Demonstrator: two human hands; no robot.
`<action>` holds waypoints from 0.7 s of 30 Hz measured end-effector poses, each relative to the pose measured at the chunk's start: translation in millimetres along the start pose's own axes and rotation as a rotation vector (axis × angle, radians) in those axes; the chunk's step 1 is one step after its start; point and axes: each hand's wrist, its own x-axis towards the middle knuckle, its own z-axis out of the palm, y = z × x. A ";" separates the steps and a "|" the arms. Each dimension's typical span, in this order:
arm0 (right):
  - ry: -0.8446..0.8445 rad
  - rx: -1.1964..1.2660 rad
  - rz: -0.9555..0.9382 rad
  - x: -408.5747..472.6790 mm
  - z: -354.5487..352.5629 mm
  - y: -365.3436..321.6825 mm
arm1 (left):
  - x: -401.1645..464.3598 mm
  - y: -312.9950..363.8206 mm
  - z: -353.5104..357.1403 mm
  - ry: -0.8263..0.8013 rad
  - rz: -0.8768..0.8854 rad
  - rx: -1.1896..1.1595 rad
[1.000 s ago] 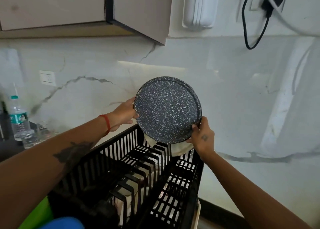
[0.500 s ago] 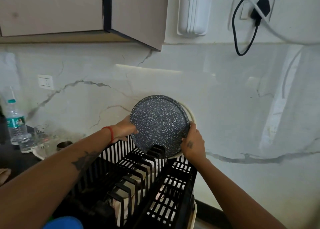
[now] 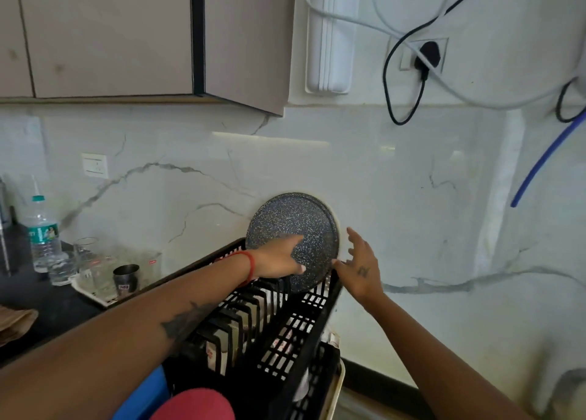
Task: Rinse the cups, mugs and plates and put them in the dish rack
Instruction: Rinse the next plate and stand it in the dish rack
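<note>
My left hand (image 3: 280, 261) touches the speckled plate (image 3: 295, 226) upright in the black rack (image 3: 304, 324); my right hand (image 3: 360, 267) is released beside the marble wall (image 3: 428, 229), over the dark counter (image 3: 47, 305).

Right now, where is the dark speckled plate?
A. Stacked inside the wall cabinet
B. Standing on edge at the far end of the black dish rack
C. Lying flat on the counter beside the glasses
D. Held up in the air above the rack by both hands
B: the speckled plate stands on edge in the far end of the dish rack, with the left hand flat against its face and the right hand open beside its rim.
</note>
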 end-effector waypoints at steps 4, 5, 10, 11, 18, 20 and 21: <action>0.031 0.080 -0.048 -31.4 -54.0 -3.7 | -16.9 39.2 17.4 0.010 0.080 0.100; 0.041 0.068 -0.069 -41.5 -68.2 -3.2 | -20.9 49.0 22.2 0.013 0.099 0.119; 0.053 -0.007 -0.099 -121.4 -142.4 17.9 | -50.6 101.1 66.3 0.033 0.194 0.199; 0.050 -0.037 -0.086 -143.0 -156.9 27.8 | -59.0 111.4 81.6 0.025 0.210 0.191; 0.031 -0.164 0.018 -289.8 -211.1 103.2 | -112.8 144.5 210.5 -0.051 0.177 -0.069; 0.013 -0.195 0.095 -330.6 -216.3 129.3 | -132.0 144.3 259.3 -0.098 0.120 -0.155; -0.004 -0.212 0.146 -352.6 -218.0 142.7 | -143.0 142.6 286.2 -0.129 0.077 -0.182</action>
